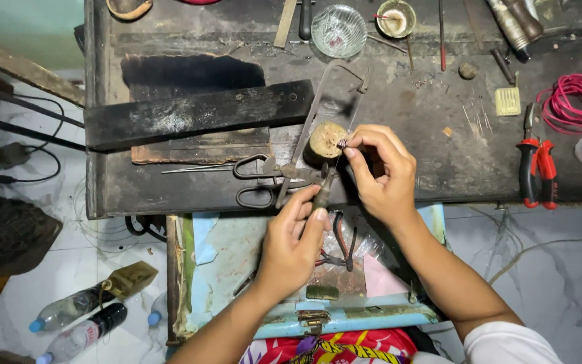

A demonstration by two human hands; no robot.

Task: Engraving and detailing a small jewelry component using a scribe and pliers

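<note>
My left hand [292, 241] grips the dark handle of a small frame saw [323, 114], whose metal frame reaches up over the dark workbench [399, 168]. My right hand [382, 168] pinches a tiny metal piece [342, 143] against a round wooden peg [325, 140] at the bench's front. The saw blade runs close by that piece. Both forearms come in from the bottom of the view.
Black scissors [254, 180] lie left of the saw. A thick black wooden bar [197, 114] lies across the bench's left part. Red-handled pliers [537, 172] and a coil of red wire [570, 101] sit at right. A glass dish [338, 30] stands at the back. An open light-blue drawer [237, 269] holds pliers. Bottles [75, 323] lie on the floor.
</note>
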